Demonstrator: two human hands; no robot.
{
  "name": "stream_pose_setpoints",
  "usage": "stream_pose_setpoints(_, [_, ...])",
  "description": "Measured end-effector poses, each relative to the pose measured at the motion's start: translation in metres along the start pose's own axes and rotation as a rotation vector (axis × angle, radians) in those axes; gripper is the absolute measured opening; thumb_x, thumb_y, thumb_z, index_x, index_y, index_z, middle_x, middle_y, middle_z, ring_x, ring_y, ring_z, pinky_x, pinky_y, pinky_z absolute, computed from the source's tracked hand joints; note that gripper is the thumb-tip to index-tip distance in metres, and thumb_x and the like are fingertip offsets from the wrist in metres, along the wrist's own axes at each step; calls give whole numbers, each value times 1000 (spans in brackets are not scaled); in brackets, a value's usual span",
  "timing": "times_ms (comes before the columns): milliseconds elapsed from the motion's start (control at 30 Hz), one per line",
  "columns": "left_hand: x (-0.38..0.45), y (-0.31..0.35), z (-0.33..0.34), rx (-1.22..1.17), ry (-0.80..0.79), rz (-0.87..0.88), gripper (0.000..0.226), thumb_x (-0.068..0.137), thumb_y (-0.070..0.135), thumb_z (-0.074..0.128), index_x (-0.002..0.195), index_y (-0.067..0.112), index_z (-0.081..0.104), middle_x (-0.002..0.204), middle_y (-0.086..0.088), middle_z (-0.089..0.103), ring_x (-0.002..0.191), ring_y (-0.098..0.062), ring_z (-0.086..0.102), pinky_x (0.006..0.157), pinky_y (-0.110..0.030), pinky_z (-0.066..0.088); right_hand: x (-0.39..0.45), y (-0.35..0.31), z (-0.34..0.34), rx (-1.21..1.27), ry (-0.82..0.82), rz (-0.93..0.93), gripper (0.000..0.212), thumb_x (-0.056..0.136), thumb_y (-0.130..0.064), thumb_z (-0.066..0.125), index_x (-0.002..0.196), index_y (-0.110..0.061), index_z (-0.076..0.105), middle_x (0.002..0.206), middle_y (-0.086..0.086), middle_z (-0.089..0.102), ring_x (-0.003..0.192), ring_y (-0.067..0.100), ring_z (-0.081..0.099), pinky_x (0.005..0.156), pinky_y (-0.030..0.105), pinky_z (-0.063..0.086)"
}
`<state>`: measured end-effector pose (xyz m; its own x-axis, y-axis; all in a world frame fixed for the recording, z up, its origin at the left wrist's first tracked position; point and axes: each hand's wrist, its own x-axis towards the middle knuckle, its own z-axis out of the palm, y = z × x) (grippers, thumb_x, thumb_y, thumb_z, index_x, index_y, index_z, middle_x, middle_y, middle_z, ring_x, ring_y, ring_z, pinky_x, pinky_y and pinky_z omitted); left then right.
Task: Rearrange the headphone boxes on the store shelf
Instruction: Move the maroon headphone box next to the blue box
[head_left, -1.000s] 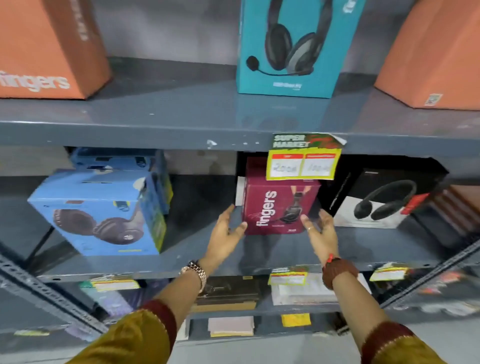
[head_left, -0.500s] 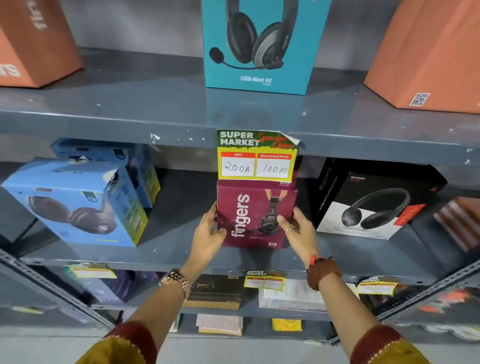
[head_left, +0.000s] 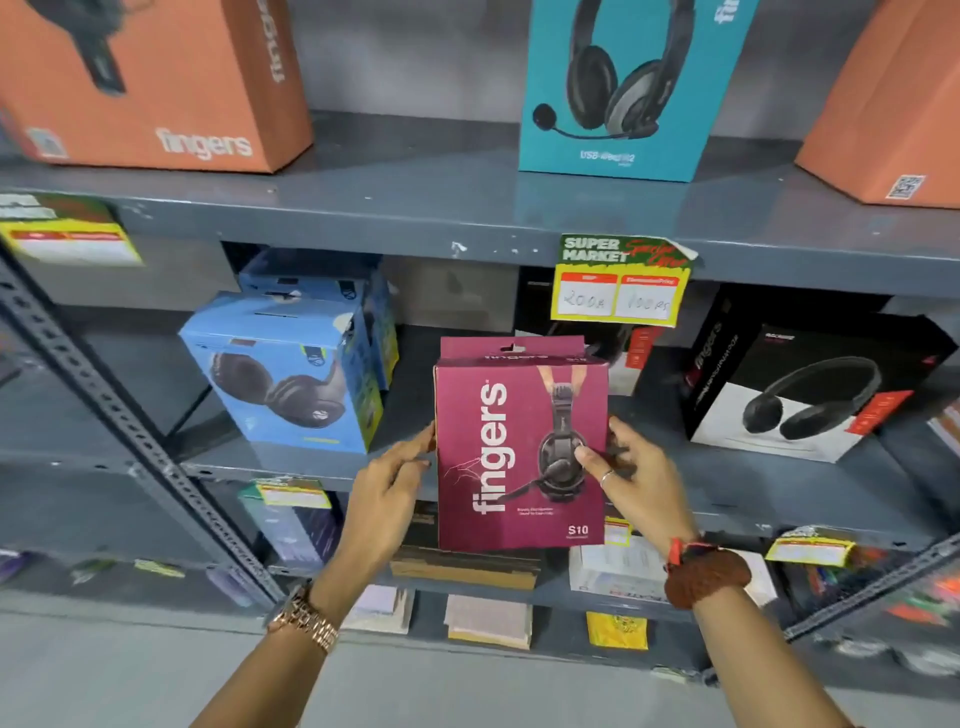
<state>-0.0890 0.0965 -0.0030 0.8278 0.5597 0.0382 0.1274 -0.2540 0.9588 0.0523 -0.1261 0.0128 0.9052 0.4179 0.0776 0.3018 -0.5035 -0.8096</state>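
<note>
A maroon "fingers" headphone box (head_left: 498, 447) is held upright in front of the middle shelf (head_left: 467, 462), off its surface. My right hand (head_left: 631, 478) grips its right edge, thumb on the front face. Against the box's left edge rest the fingertips of my left hand (head_left: 387, 491). To the left on the middle shelf stands a blue headphone box (head_left: 283, 371) with another blue box (head_left: 311, 280) behind it. A black and white headphone box (head_left: 810, 389) stands to the right.
The top shelf (head_left: 441, 208) carries an orange box (head_left: 150, 83) at left, a teal headset box (head_left: 623, 88) in the middle and another orange box (head_left: 888, 104) at right. A yellow price tag (head_left: 621, 283) hangs from its edge. A slanted metal upright (head_left: 119, 415) crosses the left.
My hands closed on the maroon box and drew it out of the middle shelf towards me; it now hangs in front of the shelf edge, below the price tag.
</note>
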Motion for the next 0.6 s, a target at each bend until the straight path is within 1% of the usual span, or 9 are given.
stream_pose_setpoints(100, [5,-11,-20,35,-28,14,54,81,21,36,129,36,55,123,14,64,112,-19,62,96,-45,49,9,-11,20,3,-17,-11,51,84,-37,62,132,-30,49,107,-8,67,96,13,61,80,32,53])
stream_pose_setpoints(167, [15,-22,-33,32,-37,16,56,83,17,40,129,48,48,118,17,66,116,-14,61,100,-43,49,23,-13,39,24,-58,-5,53,85,-32,62,136,-26,46,115,-7,65,105,15,55,85,32,49])
stream_pose_setpoints(267, [31,-38,-44,32,-55,1,59,86,2,42,137,32,47,117,27,65,119,-3,58,106,-41,45,46,-10,68,124,-135,5,53,87,-21,61,137,-21,42,128,4,62,120,27,54,100,47,47])
stream_pose_setpoints(333, [40,-46,-45,15,-76,-7,60,88,-9,39,138,23,47,113,34,64,116,6,57,108,-38,43,59,-10,83,187,-162,31,52,87,-9,59,135,-20,41,131,8,59,125,32,50,106,49,42])
stream_pose_setpoints(400, [46,-47,-48,-39,-98,-27,64,87,-16,36,141,18,42,132,16,59,125,-4,53,111,-38,40,70,-12,96,228,-170,61,57,86,-1,58,137,-16,37,138,9,52,131,30,44,107,40,38])
stream_pose_setpoints(433, [51,-48,-49,-80,-122,-32,67,86,-20,32,143,14,37,141,5,52,129,-11,49,111,-35,39,75,-13,100,243,-169,67,62,85,0,59,140,-15,33,143,9,47,134,29,40,106,35,36])
stream_pose_setpoints(467, [57,-50,-50,-98,-146,-38,68,86,-23,29,145,10,32,147,-2,43,130,-14,47,109,-26,40,82,-14,105,251,-170,74,68,84,0,60,143,-14,29,147,10,41,137,28,37,106,33,35])
stream_pose_setpoints(500, [62,-50,-50,-110,-163,-44,68,86,-24,26,146,8,28,150,-7,38,127,-12,48,102,-16,42,86,-14,109,254,-169,83,74,83,0,62,145,-15,24,150,9,36,139,27,33,107,33,34])
stream_pose_setpoints(600, [76,-55,-49,-220,-210,-80,72,86,-26,18,149,9,15,154,-7,28,105,13,58,81,-10,45,95,-11,116,252,-191,115,82,82,-1,63,148,-16,16,154,8,29,141,25,29,112,39,33])
